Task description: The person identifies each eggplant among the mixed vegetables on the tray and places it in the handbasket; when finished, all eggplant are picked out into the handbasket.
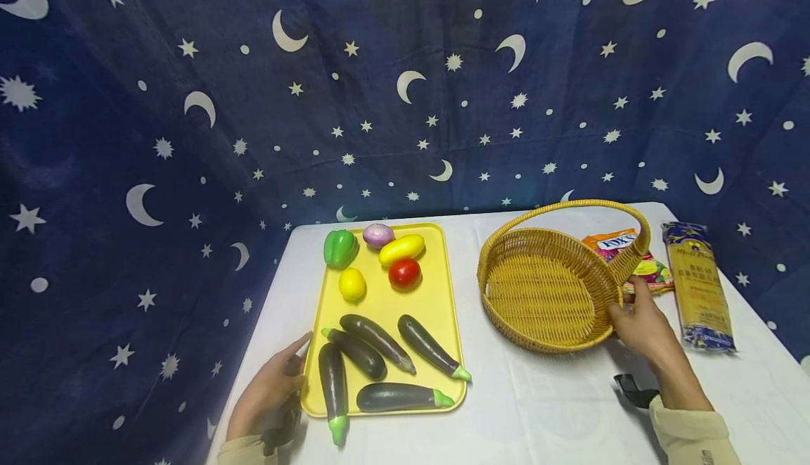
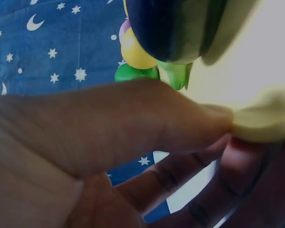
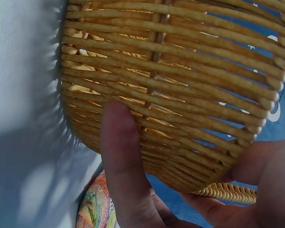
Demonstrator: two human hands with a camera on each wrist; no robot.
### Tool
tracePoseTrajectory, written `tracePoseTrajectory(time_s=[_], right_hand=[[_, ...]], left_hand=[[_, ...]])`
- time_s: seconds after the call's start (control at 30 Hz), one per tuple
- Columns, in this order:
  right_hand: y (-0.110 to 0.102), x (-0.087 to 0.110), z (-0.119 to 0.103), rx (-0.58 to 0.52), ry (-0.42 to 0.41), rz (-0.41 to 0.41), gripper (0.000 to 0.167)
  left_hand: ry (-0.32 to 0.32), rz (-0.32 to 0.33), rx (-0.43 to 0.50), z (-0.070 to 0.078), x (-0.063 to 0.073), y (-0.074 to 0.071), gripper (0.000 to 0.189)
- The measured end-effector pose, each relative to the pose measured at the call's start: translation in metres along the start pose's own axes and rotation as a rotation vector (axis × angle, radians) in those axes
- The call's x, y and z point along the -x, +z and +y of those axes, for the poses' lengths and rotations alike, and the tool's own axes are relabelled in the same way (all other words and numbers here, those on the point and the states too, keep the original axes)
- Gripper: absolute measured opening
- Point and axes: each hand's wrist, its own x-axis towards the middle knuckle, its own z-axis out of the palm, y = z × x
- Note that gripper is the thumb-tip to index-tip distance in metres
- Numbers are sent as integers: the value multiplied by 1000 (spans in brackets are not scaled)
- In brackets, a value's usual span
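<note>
At the left edge of a yellow tray (image 1: pixel 380 308), my left hand (image 1: pixel 272 387) pinches the rim. The left wrist view shows the thumb (image 2: pixel 180 116) above the tray's edge and fingers beneath it. On the tray lie several eggplants (image 1: pixel 395 396), a green bell pepper (image 1: pixel 341 249), a purple onion (image 1: pixel 378 236), a long yellow fruit (image 1: pixel 402 250), a red tomato (image 1: pixel 404 274) and a lemon (image 1: pixel 351 284). My right hand (image 1: pixel 644 321) grips the right side of a wicker basket (image 1: pixel 538 296), whose inside is bare. One finger (image 3: pixel 121 142) presses along its woven outer wall in the right wrist view.
Behind the basket's right side lies a FOX'S candy bag (image 1: pixel 652 268), partly covered. A pack of noodles (image 1: pixel 701 285) lies at the right of the white-covered table (image 1: pixel 500 395). A dark blue curtain (image 1: pixel 380 99) with moons and stars hangs behind and beside it.
</note>
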Motion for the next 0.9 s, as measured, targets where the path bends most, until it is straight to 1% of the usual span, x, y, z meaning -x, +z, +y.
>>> tracePoseTrajectory(time_s=[0.07, 0.13, 0.23, 0.3, 0.43, 0.53, 0.7, 0.9], right_hand=[[1, 1, 0, -8, 6, 2, 74], [1, 2, 0, -8, 9, 8, 74], [2, 3, 0, -10, 9, 12, 74], [2, 3, -1, -12, 13, 9, 74], [3, 4, -2, -20, 28, -4, 74], [4, 5, -3, -25, 22, -6, 74], [7, 7, -5, -52, 1, -16, 75], [9, 10, -8, -57, -10, -12, 76]], left_hand=[[21, 1, 14, 1, 1, 2, 93], [28, -3, 28, 0, 1, 4, 94], [15, -7, 48, 1, 1, 7, 97], [-2, -1, 40, 3, 2, 8, 99], [-17, 8, 66, 6, 5, 8, 101], [-25, 16, 93, 7, 6, 7, 100], [-28, 23, 102, 5, 7, 7, 99], [-29, 19, 108, 4, 7, 7, 99]])
